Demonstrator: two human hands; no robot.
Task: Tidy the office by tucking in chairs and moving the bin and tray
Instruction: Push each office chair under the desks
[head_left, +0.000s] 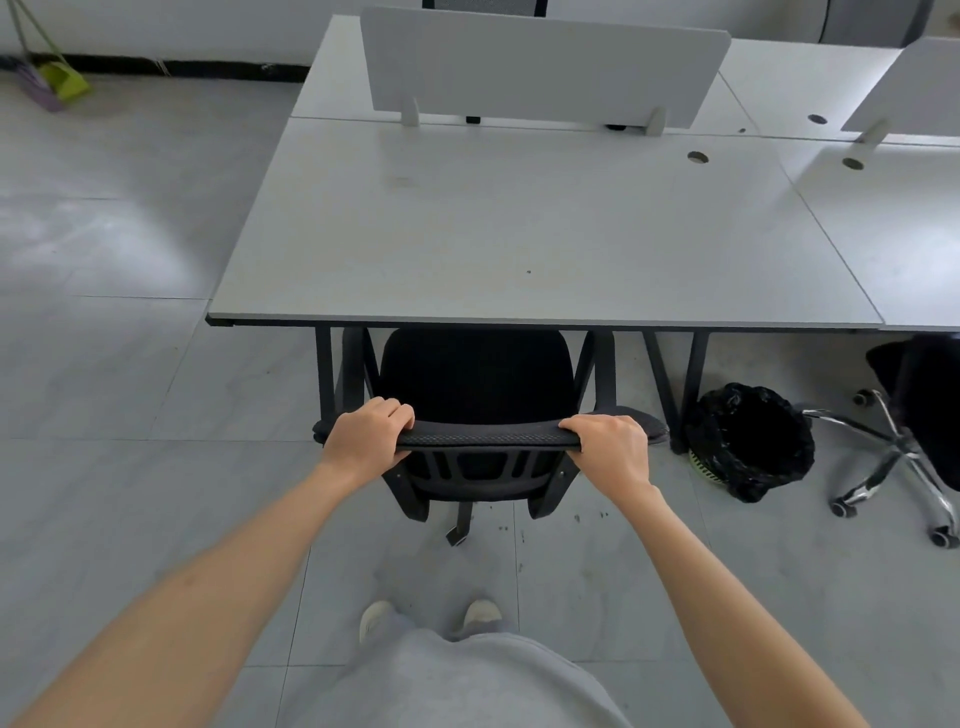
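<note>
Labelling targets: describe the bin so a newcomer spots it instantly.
Start at the white desk and follow its front edge right. On the floor by the black desk leg sits the bin, round, lined with a crinkled black bag, between the held chair and a chrome-based chair.

Chair (475, 384) is sitting partly under the counter (519, 234), seat tucked beneath its front edge. Left hand (366, 441) and right hand (610, 447) are gripping the backrest top at either end. Bin (750, 441) is standing on the floor right of the chair, by the counter leg. Second chair (914, 415) is sitting further right. Divider panel (545, 67) is standing along the counter's far edge. Broom and dustpan (49, 78) are leaning far left, against the wall.
</note>
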